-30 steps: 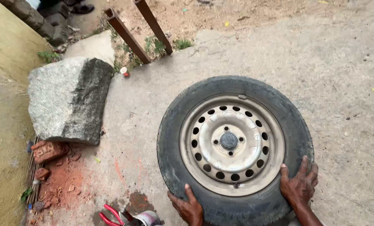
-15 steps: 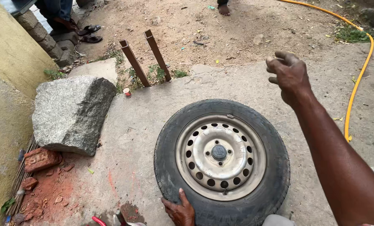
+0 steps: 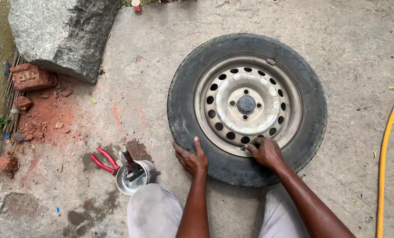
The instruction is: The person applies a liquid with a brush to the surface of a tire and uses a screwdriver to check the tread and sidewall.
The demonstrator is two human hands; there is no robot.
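Lying near the lower left of the frame, red pliers (image 3: 102, 159) and a small metal bowl (image 3: 134, 175) are sitting close enough to get knocked. The left hand (image 3: 191, 158) is pressing open-palmed on the tyre (image 3: 247, 109), grasping nothing. The right hand (image 3: 264, 151) is curling its fingers at the steel rim (image 3: 248, 105), where they could get pinched; whether it is pinching anything, I cannot tell.

A grey boulder (image 3: 62, 33), red pliers (image 3: 103, 160), a metal bowl (image 3: 135, 177), bricks (image 3: 31, 77) and a yellow hose (image 3: 386, 163) lie around.

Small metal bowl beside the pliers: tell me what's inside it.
The metal bowl holds a dark tool with a reddish handle sticking out over its rim. Anything beneath that tool is hidden. Red pliers lie just left of it.
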